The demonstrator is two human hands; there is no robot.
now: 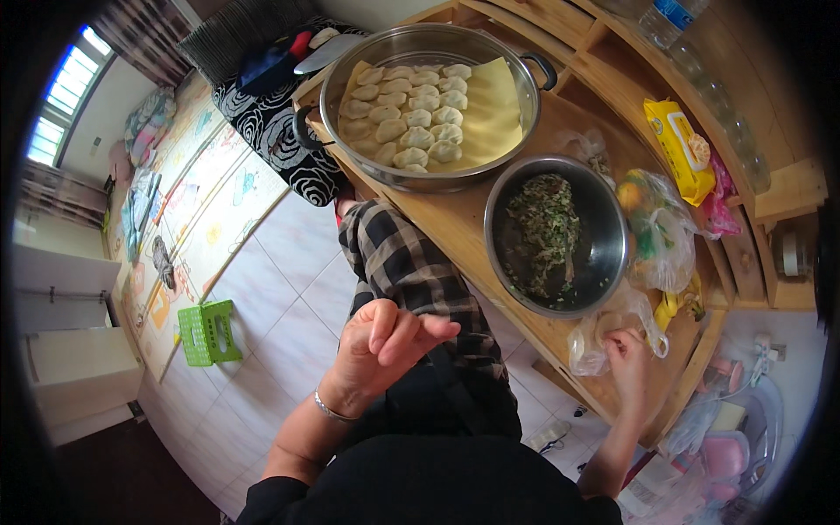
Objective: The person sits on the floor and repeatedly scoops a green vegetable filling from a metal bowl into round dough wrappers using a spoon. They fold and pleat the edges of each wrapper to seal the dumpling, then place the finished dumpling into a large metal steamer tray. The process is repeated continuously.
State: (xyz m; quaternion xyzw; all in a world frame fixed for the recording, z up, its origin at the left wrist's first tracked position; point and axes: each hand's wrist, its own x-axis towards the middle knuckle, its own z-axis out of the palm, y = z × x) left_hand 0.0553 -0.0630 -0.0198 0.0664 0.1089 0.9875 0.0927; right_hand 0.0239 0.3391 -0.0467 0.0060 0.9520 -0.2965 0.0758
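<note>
My left hand [385, 346] is raised over my lap, a bangle at its wrist. Its fingers are curled in, one or two reaching to the right, and nothing shows in them. At the table's near right, my right hand [626, 350] has its fingertips pinched together at a clear plastic bag [588, 348] with something pale inside. What the fingertips hold is too small to make out. Just beyond is a steel bowl [604, 278] with chopped green filling [544, 229]. Farther left, a wide two-handled steel pan [420, 181] holds rows of dumplings [418, 117] on a yellowish liner [492, 114].
Another plastic bag [669, 249] with orange and green contents lies right of the bowl, near a yellow wipes pack [678, 150]. Wooden shelving [604, 52] borders the table's far side. A green step stool [208, 333] stands on the tiled floor to the left.
</note>
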